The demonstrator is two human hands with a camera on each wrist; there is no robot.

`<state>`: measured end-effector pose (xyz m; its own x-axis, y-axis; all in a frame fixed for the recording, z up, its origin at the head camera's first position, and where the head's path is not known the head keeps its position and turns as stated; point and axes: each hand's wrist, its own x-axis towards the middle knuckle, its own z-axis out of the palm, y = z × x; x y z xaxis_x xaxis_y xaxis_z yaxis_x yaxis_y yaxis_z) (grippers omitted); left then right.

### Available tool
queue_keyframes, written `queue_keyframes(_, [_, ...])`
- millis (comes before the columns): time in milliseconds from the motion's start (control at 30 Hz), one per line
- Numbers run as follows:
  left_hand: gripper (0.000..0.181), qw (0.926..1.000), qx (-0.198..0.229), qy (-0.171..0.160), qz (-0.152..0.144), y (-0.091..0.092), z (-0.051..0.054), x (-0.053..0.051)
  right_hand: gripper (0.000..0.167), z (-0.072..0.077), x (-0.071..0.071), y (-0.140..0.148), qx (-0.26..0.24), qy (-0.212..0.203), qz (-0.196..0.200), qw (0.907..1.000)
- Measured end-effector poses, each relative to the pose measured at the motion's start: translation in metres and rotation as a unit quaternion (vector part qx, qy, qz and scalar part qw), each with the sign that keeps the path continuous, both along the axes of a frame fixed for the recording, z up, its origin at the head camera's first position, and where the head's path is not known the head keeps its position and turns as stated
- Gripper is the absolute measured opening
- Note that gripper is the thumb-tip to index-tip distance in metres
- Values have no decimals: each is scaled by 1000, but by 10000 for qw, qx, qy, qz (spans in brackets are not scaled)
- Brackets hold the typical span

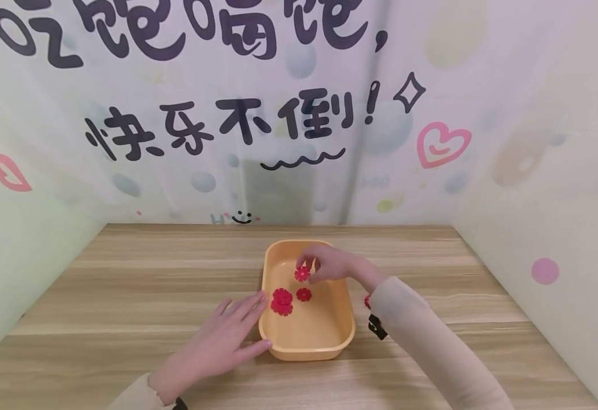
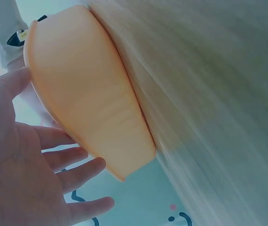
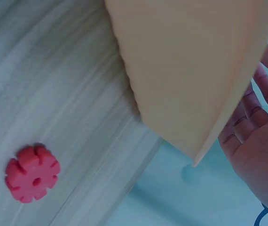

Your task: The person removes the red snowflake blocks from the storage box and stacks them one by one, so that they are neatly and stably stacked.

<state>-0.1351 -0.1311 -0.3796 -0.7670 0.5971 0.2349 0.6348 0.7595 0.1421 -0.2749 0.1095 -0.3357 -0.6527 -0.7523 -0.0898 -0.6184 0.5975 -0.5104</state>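
Pale walls (image 1: pixel 524 228) enclose a wooden table (image 1: pixel 166 267) bearing a tray (image 1: pixel 314 330). Taking the tray as a dial, the left hand (image 1: pixel 232 330) lies toward 8 to 9 o'clock, fingers extended and spread, touching the rim without gripping. From 1 o'clock the right hand (image 1: pixel 328 262) pinches a red disc (image 1: pixel 302 274), thumb and fingertips nearly closed, just 12-ward of centre. Within the tray, a second disc (image 1: pixel 304 294) lies near centre, two overlapping discs (image 1: pixel 282 296) toward 9; a loose disc (image 3: pixel 32 174) sits outside, at 3.
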Motion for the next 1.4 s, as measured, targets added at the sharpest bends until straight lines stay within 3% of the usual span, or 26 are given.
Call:
queue_keyframes(300, [71,9999,-8,-134,77,1,1,0,29,-11,4,14,-298,201,306,9989])
queue_keyframes(600, [72,10000,-3,3,41,1,-1,0,30,-14,12,32,-394,523,68,9978])
queue_keyframes(1167, [72,10000,-53,-2,50,1,-2,0,30,-6,31,74,-1076,488,-335,9924])
queue_keyframes(1267, [72,10000,-41,-23,48,1,-2,0,30,5,42,77,-1158,429,-402,9915])
queue_keyframes(1400, [73,10000,-44,-53,70,1,-1,0,32,3,45,88,-1208,433,-538,9903])
